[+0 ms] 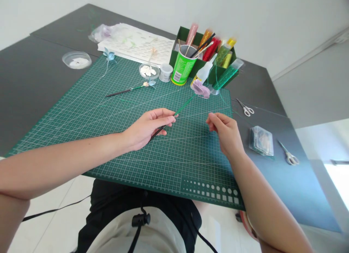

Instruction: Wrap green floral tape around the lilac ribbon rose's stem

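My left hand is closed on a dark thin stick with a green-wrapped upper stem. A pale purple flower tops it, tilted up and to the right over the mat. My right hand is held apart from the flower, to its lower right, with thumb and fingers pinched together. What sits in that pinch, if anything, is too small to tell. Beyond my left hand, another dark stick with a small pale blue flower lies on the green cutting mat.
At the back stand a green can of brushes, a glue bottle, a small white jar and a dark green box of coloured rolls. To the right lie scissors, a clear case and more scissors.
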`<state>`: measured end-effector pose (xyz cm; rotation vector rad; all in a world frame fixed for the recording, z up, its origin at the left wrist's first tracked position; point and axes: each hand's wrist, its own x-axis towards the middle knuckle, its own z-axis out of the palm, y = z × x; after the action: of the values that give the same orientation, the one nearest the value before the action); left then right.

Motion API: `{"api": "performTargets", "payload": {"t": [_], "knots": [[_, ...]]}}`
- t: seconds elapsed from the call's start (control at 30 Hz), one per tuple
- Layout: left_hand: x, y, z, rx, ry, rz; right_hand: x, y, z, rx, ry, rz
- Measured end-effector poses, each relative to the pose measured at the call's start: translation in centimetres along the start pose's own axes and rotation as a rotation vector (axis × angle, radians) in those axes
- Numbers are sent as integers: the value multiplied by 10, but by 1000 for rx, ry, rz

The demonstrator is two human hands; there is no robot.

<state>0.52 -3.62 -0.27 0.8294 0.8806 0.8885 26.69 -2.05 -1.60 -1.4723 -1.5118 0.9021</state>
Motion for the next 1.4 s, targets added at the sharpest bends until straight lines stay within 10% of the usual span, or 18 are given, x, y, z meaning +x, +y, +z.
{"api": "performTargets", "payload": {"t": [0.17, 0.33, 0.5, 0.97, 1.4], "knots": [[0, -2, 0, -49, -7, -45, -2, 1, 0, -488, 215, -323], [1, -8, 1, -46, -63, -79, -22, -16, 21, -185, -108, -384], [-1, -10, 4, -32, -167, -111, -38, -31, 38, 173, -448, -95], [-3, -14, 7, -44, -108, -60, -38, -32, 40, 178, -235, 90], [2, -5, -5, 578, -124, 290, -17, -17, 11, -162, -184, -206]]}}
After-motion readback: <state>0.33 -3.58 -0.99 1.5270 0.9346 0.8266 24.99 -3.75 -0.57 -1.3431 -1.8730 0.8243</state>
